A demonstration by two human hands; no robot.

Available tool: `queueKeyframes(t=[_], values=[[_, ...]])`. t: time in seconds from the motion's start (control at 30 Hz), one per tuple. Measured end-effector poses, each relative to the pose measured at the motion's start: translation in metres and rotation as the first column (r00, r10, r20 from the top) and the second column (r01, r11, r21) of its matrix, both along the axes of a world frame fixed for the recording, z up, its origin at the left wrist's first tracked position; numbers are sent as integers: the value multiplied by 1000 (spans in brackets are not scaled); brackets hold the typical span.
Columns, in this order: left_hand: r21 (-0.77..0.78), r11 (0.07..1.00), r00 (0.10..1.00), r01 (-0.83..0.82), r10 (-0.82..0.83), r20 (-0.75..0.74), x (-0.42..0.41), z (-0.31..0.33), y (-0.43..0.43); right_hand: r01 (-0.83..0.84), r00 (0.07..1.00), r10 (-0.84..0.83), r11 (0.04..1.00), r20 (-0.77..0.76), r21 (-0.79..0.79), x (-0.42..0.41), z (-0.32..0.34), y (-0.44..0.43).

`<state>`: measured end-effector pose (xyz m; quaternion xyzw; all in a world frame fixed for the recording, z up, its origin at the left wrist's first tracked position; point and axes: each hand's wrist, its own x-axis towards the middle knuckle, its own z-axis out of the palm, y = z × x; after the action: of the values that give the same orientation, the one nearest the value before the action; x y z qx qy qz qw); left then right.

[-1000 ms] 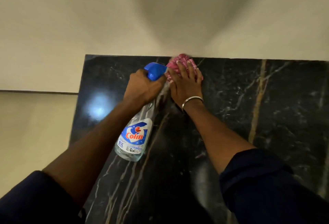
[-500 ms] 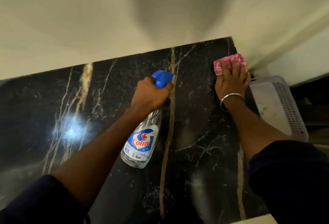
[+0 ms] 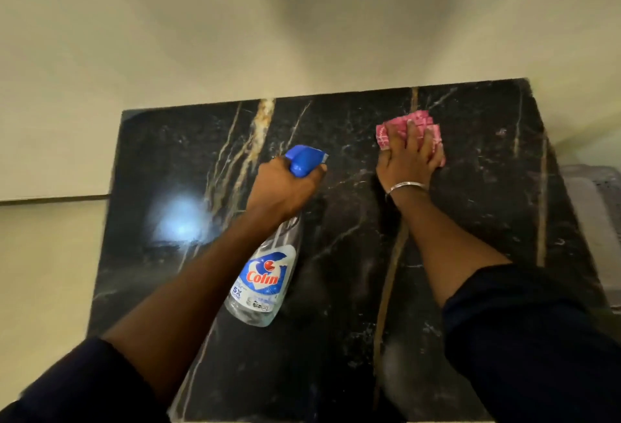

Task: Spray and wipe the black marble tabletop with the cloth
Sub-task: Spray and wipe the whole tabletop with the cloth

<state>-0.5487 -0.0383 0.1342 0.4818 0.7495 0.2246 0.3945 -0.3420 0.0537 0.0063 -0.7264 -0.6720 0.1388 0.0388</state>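
The black marble table (image 3: 487, 221) runs from the near edge between the forearms to a far edge against the cream wall (image 3: 201, 36). Over its middle the spray bottle (image 3: 265, 274) hangs tilted, base nearest, its neck gripped by the curled left hand (image 3: 285, 187) under the blue trigger. Farther right, the right hand (image 3: 408, 164), fingers straight, presses the pink cloth (image 3: 383, 135) flat near the far edge, open marble on both sides. A blurred pale grey object (image 3: 598, 207) sits just past the right edge

Black marble tabletop (image 3: 342, 288); pink cloth (image 3: 383, 136) on far-right part.
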Motion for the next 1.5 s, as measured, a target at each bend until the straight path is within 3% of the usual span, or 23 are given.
queueKeyframes(t=[0.2, 0.4, 0.67, 0.93, 1.07, 1.2, 1.5], values=[[-16, 981, 979, -193, 191, -73, -108, -5, -45, -315, 949, 315, 949, -9, 5, -172, -2, -19], [9, 942, 934, -336, 334, -128, -208, -22, -90, -556, 831, 556, 831, -5, 31, -311, -4, -41], [-19, 903, 901, -429, 426, -84, -288, -51, -116, -683, 730, 683, 730, 36, 10, -423, -11, -27], [-89, 847, 851, -525, 520, -71, -304, -59, -161, -746, 666, 745, 665, 41, 36, -449, -5, -36], [-146, 824, 836, -548, 540, -93, -297, -59, -195, -836, 549, 834, 544, 62, 75, -443, -4, -110], [-108, 777, 784, -620, 610, -111, -296, -54, -232, -900, 432, 896, 435, 102, -9, -437, -4, -191], [-87, 706, 710, -703, 690, -142, -282, -52, -325, -955, 294, 954, 296, 49, -33, -406, -4, -333]])
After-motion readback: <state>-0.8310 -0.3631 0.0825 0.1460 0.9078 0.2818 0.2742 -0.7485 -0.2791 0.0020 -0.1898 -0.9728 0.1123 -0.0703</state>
